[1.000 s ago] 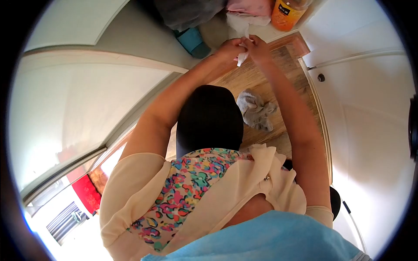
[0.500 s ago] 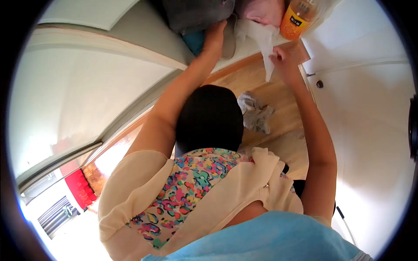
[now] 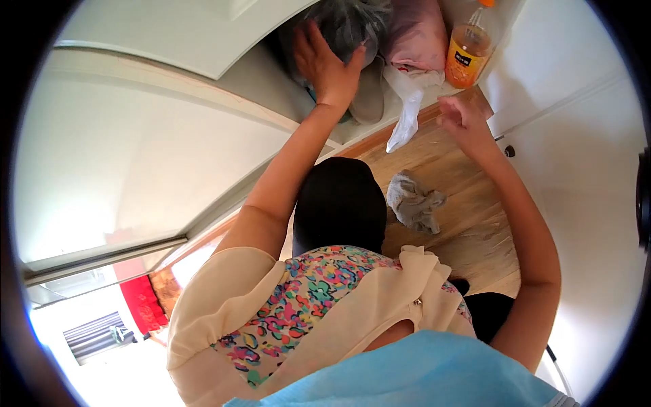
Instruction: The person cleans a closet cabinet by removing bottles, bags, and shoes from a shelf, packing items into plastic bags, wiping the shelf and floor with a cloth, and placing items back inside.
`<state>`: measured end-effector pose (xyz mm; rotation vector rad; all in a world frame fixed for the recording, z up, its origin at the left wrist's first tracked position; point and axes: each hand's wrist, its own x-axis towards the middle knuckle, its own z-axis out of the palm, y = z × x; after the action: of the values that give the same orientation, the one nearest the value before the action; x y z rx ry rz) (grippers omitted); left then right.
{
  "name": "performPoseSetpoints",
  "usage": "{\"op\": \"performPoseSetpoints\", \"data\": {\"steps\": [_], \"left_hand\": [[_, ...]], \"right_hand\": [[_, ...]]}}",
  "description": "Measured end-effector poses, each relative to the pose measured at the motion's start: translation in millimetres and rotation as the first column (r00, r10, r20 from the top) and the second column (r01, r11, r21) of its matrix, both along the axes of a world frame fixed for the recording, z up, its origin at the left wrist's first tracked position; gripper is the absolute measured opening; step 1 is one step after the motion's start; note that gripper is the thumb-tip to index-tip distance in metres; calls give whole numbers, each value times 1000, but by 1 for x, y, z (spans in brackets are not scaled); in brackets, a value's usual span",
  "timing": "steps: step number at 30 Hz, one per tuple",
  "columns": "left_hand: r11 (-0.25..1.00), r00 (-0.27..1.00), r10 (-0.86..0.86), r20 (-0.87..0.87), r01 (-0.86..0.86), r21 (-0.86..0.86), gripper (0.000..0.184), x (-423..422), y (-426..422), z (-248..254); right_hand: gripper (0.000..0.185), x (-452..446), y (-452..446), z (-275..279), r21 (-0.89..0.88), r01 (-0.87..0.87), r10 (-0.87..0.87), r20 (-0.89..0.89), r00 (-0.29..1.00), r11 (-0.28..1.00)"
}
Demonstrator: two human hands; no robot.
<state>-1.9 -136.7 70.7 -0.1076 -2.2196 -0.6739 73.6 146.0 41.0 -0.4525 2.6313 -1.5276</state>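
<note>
Ngl, left hand [image 3: 329, 73], fingers splayed wide at the dark bag [image 3: 349, 27], top middle, could shove the pink bundle [image 3: 417, 37] and tip the bottle [image 3: 468, 60]; right hand [image 3: 466, 124] looks half-open, empty.

Both hands have parted from the white plastic they were pinching together. The left hand [image 3: 329, 71] has moved to the dark bag [image 3: 352, 27] and now spreads its fingers over the bag's front. The right hand [image 3: 468, 125] is to the right of the white plastic [image 3: 407, 119], apart from it, fingers loosely curled. The plastic's loose end now hangs free. The bottle's orange cap [image 3: 486, 3] has come into view, and the blue slipper is now mostly hidden.
</note>
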Motion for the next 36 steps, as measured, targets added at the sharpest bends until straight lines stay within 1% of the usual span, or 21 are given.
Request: {"op": "performPoseSetpoints", "data": {"steps": [1,5,6,8,10,11,13,16,17,18,19,20,22,24,28,30,31,32,34,35,36], "left_hand": [[999,995,45,88,-47,21,93,-6,-1,-9],[992,987,91,130,-79,-99,96,-13,2,-12],[981,981,145,130,-125,-150,90,-16,-1,-16],[965,976,186,117,-159,-209,85,-23,-4,-18],[961,946,261,192,-235,-146,61,-23,-8,-18],[961,946,259,193,-231,-154,61,-26,-13,-20],[985,979,153,136,-140,-100,42,-33,-26,-22],[981,994,100,48,-90,-173,31,-23,-14,10],[978,992,114,56,-102,-182,31,-18,-10,20],[981,999,20,31,-13,-195,26,-14,-7,32],[975,997,-73,7,73,-209,21,-9,-3,43],[974,998,-55,17,57,-219,21,-3,2,54],[964,976,-213,-52,201,-173,15,8,12,81],[969,976,-217,-12,214,-126,19,28,25,103],[950,950,-310,40,311,-30,22,68,32,110],[945,959,-271,86,282,-163,22,97,54,118],[918,942,-321,96,334,-214,21,109,64,120],[919,940,-323,107,339,-203,21,120,72,121],[837,824,-501,266,539,-92,20,133,84,120],[835,817,-508,271,545,-78,20,138,89,115],[773,746,-580,327,631,-68,21,142,94,109]], "right_hand": [[36,5,9,-1,-16,12,-12,-5,1000,1000],[29,29,42,9,82,-148,138,110,984,986],[28,32,49,13,99,-201,184,155,971,975],[28,35,65,14,67,-169,157,161,974,983],[27,38,78,10,41,-145,135,184,974,989],[28,36,85,7,23,-119,113,185,976,993],[30,35,93,4,-5,-102,101,191,976,995],[36,34,91,6,-141,-107,127,138,982,984],[40,33,88,7,-261,-98,153,201,968,960],[45,32,84,6,-376,-81,188,259,947,923],[45,28,81,3,-384,-94,207,265,942,919],[49,21,76,-2,-418,-97,257,346,902,903],[54,8,63,-7,-461,-110,325,418,848,880],[69,1,46,-9,-588,8,370,519,771,809],[83,-1,28,4,-669,43,497,591,635,742],[93,7,23,6,-715,71,543,587,601,695],[95,15,23,11,-689,95,505,610,610,718],[95,22,24,12,-683,107,499,623,602,722],[94,32,26,12,-804,77,623,512,591,589],[100,42,27,10,-750,110,542,563,624,652],[100,51,33,7,-742,119,532,574,622,660]]}}
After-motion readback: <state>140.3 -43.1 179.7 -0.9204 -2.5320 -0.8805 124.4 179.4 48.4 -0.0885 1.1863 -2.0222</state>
